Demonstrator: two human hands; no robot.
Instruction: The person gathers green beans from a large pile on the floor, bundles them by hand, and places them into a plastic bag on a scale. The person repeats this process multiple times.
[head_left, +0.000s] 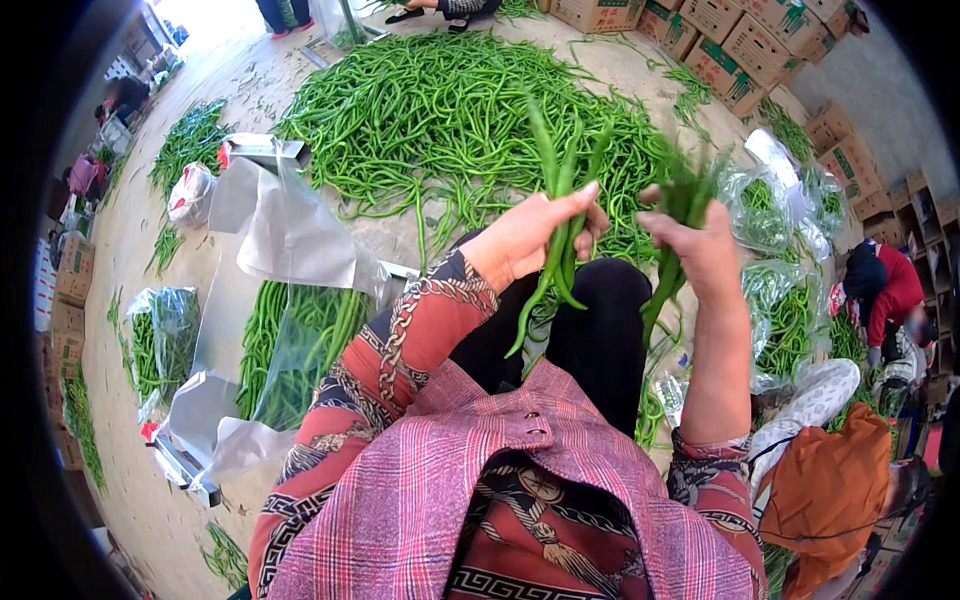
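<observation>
My left hand (551, 232) grips a few long green chili peppers (556, 251), their ends sticking out above and below the fist. To its right, my right hand (694, 240) is closed around a thicker bunch of the same peppers (666, 281), blurred at the top. Both hands are raised over my knees and stand apart from each other. Beyond them a large heap of green peppers (465, 112) spreads over the concrete floor. At my left, a packing frame lined with white sheets (300, 251) and clear film holds peppers laid lengthwise (300, 337).
Clear bags of peppers stand at left (165, 337) and right (784, 322). Printed cardboard cartons (739, 52) are stacked at the back right. A person in orange (825, 487) sits close at my right, with another in red (896, 292) farther off. Smaller pepper piles (187, 142) lie about the floor.
</observation>
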